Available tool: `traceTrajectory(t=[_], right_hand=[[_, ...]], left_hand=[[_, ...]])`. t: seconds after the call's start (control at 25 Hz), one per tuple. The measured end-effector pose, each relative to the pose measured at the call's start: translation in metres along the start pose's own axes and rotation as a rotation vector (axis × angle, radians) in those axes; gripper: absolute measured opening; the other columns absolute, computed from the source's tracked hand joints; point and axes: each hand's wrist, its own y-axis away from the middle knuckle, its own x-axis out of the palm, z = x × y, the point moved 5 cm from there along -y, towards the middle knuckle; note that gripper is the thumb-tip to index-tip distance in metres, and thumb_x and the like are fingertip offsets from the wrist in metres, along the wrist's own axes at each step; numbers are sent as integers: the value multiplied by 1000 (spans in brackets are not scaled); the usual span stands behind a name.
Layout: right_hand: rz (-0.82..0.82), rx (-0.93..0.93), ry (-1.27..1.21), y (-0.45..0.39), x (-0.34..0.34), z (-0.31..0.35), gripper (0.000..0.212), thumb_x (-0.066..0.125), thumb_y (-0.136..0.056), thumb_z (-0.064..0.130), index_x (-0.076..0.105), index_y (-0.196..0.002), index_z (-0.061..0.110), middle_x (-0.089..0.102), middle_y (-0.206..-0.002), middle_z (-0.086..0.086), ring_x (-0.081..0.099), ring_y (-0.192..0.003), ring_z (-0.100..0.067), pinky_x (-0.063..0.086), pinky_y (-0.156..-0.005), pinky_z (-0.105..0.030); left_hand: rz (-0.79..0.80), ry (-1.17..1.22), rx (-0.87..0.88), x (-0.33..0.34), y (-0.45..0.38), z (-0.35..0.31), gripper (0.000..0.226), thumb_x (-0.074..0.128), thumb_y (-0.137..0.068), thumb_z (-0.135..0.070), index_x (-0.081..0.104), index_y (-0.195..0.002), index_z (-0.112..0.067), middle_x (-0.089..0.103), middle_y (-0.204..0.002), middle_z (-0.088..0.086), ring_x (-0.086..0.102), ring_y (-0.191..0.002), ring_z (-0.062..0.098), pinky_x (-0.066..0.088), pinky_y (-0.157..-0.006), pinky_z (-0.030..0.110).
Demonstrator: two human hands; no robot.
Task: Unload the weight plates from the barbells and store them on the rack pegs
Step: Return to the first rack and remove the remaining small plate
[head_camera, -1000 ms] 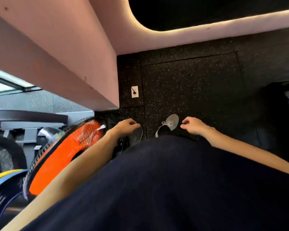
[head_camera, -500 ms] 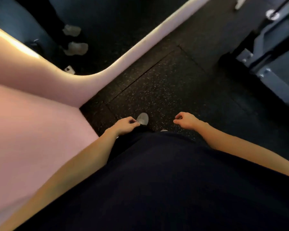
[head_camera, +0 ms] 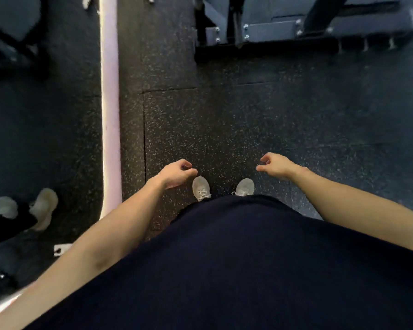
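Note:
No weight plate or barbell shows in the head view now. My left hand (head_camera: 175,173) hangs in front of me over the black speckled floor, fingers loosely curled and holding nothing. My right hand (head_camera: 275,166) hangs at the same height a little to the right, fingers also loosely curled and empty. Below them I see my two grey shoes (head_camera: 200,188) and my dark shirt. A dark steel rack base (head_camera: 296,34) with bolts stands at the top right, well ahead of both hands.
A pale lit strip (head_camera: 109,110) runs down the floor on the left. Beyond it is a mirror reflection with another person's pale shoes (head_camera: 43,206). Black rubber floor tiles (head_camera: 224,115) lie between me and the rack base.
The view has swung right: the orange plate and pink ledge at left are gone, and the rack base has come into view ahead. Both hands stay empty in front of me.

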Motion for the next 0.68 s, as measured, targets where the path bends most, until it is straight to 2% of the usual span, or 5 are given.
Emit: traceTrajectory(t=[0.2,0.4,0.56,0.68], right_hand=[[-100,-25,-167,16,-25,-6,65,65,-88,45,43,-140,13,46,-143,-13,51,-125,-29,42,-99,-37],[-236,-109,-229,24,-99,19,62,62,-89,49,42,-140,20,43,-146,-9,49,-126,-27,41,-102,-41],[-363,-214,-261,41,-175,57,59,62,-90,46,43,-140,22,44,-144,-8,51,-122,-25,42,-104,-42],[-463,-325,-250,60,-233,89,58,63,-89,45,45,-140,22,45,-143,-8,52,-121,-24,42,-101,-38]], left_hand=[[-36,-93,104,-26,-8,-33,63,61,-85,-56,45,-140,-28,44,-144,11,55,-116,24,43,-98,35],[-181,-62,197,-95,-6,-96,64,62,-86,-55,41,-141,-31,39,-148,10,47,-127,26,40,-108,42],[-377,5,283,-164,9,-162,63,63,-85,-56,43,-140,-32,42,-145,8,48,-125,25,43,-104,40],[-517,32,374,-210,31,-211,61,64,-87,-53,43,-141,-31,43,-142,8,52,-105,19,45,-85,32]])
